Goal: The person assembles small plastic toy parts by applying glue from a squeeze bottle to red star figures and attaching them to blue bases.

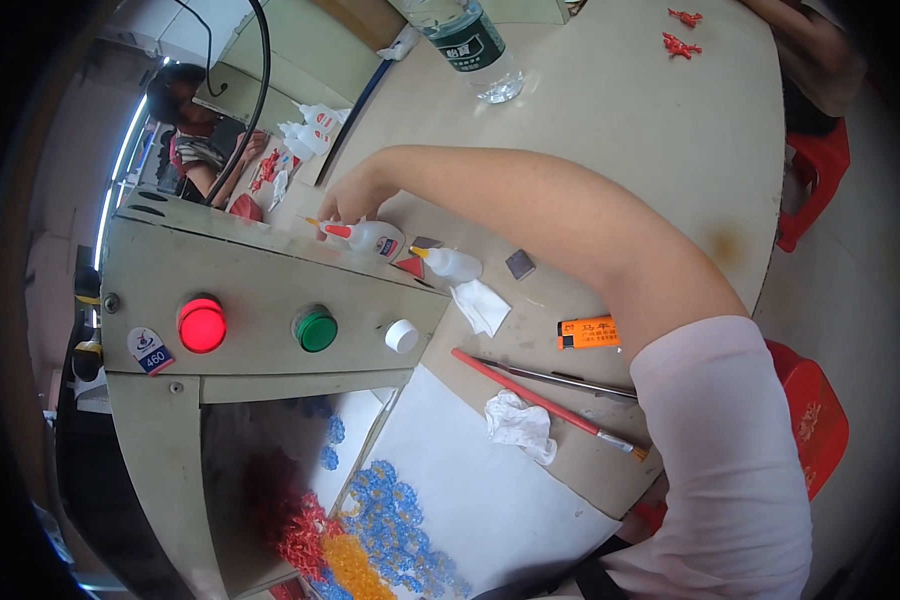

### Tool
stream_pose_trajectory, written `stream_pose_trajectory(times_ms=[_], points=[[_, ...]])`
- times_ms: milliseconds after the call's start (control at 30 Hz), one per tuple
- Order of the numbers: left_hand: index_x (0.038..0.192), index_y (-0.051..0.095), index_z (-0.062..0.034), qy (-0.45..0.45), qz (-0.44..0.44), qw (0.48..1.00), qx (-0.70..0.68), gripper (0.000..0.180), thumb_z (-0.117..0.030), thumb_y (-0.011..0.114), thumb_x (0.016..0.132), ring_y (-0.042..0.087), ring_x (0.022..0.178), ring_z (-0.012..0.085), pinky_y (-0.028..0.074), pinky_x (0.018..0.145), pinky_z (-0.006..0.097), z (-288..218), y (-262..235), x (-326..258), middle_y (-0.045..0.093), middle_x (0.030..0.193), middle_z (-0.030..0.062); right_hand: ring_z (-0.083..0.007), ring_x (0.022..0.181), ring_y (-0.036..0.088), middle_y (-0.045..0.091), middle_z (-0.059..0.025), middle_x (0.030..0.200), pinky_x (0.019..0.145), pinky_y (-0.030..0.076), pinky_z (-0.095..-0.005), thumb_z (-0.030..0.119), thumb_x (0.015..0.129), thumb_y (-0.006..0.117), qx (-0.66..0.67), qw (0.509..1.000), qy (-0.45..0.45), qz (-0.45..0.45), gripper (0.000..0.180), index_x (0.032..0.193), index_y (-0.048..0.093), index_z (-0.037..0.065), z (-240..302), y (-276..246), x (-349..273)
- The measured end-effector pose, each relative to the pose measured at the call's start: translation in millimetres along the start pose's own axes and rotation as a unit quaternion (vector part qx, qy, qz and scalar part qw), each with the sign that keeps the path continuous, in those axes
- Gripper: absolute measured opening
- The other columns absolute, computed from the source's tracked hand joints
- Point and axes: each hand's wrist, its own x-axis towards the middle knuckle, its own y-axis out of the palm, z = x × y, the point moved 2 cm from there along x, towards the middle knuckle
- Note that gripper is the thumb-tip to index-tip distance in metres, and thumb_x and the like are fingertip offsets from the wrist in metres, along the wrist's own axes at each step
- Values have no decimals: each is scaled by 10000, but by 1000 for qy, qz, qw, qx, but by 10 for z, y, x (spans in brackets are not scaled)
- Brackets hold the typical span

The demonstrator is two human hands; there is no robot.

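My right arm [530,195] reaches in from the right, across the table to the far left. My right hand [358,192] is there with its fingers bent down and closed, beside a small white squeeze bottle [378,238] with a red tip. A small orange tip [313,222] pokes out by the fingers; what they hold is mostly hidden. Next to the hand lie another white squeeze bottle [455,265] with a yellow tip, a red triangular piece [410,267] and a dark square piece [519,264]. My left hand is out of view.
A grey machine housing [270,270] with a lit red button [202,325] and a green button [316,328] stands left. Nearer lie a red-handled brush [540,400], an orange box [588,333], crumpled tissue [520,425] and blue beads [390,515]. A water bottle [470,50] stands farther off; other people sit beyond.
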Motion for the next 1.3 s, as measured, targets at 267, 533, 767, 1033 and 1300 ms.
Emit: stream_pose_trajectory(times_ms=[267, 533, 767, 1033, 1300], points=[[1042, 561, -38, -26, -49, 998, 38, 313, -124, 564, 741, 466, 1008, 327, 372, 871, 420, -98, -12, 110, 507, 1093, 175, -179, 1010, 488, 508, -77, 1119, 804, 447, -340, 58, 759, 521, -13, 1000, -18, 19, 359, 1116, 516, 90, 10, -33, 47], [1017, 569, -28, -52, -112, 992, 6, 303, -206, 589, 772, 460, 1008, 319, 342, 908, 422, -331, -28, 150, 528, 1071, 163, -183, 1035, 480, 505, -73, 1130, 778, 455, -343, 103, 771, 551, -12, 986, -19, -167, 365, 1128, 477, 90, 132, -255, -1003], [1064, 453, -57, -23, -157, 987, -9, 307, -131, 516, 772, 382, 1077, 348, 284, 906, 474, -155, -46, -39, 455, 1131, 186, -122, 931, 513, 546, -42, 1026, 742, 419, -254, 105, 795, 512, -47, 966, -12, -253, 321, 1110, 474, 56, 480, 103, -2067], [1182, 430, -5, 18, -120, 937, -329, 529, -24, 626, 691, 383, 1146, 326, 328, 937, 365, -940, -465, 1535, 410, 1216, 203, -135, 915, 526, 530, -71, 973, 808, 430, -271, 18, 778, 546, 74, 983, -48, -160, 311, 1081, 475, 15, 809, 1827, -2449], [1252, 366, -39, -53, -13, 824, -564, 558, -32, 600, 746, 510, 990, 165, 396, 859, 295, -1085, 61, 2248, 516, 1112, 106, -166, 910, 523, 513, -68, 976, 764, 453, -294, 81, 741, 617, -93, 975, -84, -181, 380, 1096, 485, 49, 1151, 2387, -2309]])
